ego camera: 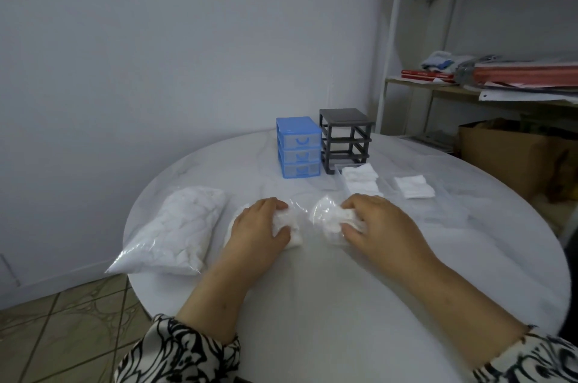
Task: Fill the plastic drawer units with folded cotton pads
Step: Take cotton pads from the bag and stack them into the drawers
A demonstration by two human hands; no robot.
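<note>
Left hand and right hand are each pinching a soft, light wad of pads in slippery film between them; drawers sitting beyond, so grip pads, not film.

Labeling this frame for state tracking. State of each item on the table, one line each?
blue drawer unit: upright, all three drawers shut.
grey drawer frame: upright, drawers out.
clear drawer: on table, holds folded pads.
folded pads: loose stack on table.
large bag of cotton: lying flat, full.
small bag: held by both hands.
left hand: gripping bag.
right hand: gripping bag.
</note>
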